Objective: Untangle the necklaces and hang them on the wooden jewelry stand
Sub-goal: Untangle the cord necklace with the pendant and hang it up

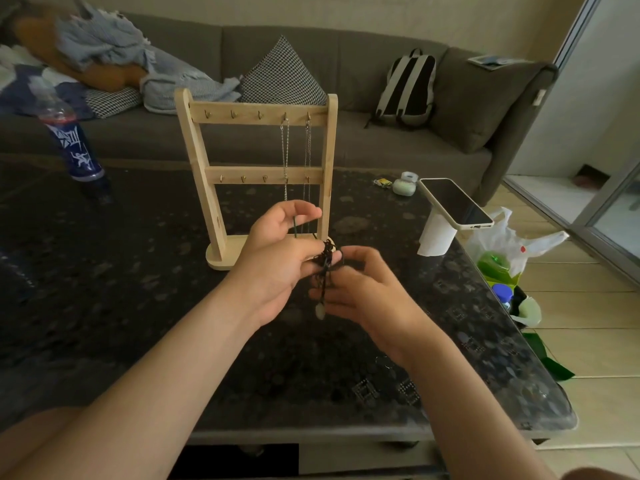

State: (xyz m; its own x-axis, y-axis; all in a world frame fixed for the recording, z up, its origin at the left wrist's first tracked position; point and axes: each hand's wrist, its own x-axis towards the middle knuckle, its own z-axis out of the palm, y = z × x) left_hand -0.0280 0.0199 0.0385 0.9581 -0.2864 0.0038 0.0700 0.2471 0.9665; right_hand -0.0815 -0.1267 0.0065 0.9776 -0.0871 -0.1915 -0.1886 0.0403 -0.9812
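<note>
A wooden jewelry stand (258,114) with two rails of small hooks stands on the dark stone table (138,289). Two silver chain necklaces (284,150) hang from the top rail's two rightmost hooks. In front of the stand, my left hand (280,258) and my right hand (363,289) hold a tangled black cord necklace (325,268) between them. My left fingers pinch a loop of the cord up near the thumb. A small pale pendant (320,310) dangles below the tangle. My right fingers curl around the lower strands.
A phone (455,202) leans on a white stand at the table's right, beside a small pale case (404,186). A blue bottle (74,147) stands at the back left. Plastic bags (509,251) lie on the floor to the right. A grey sofa with a backpack (407,88) is behind.
</note>
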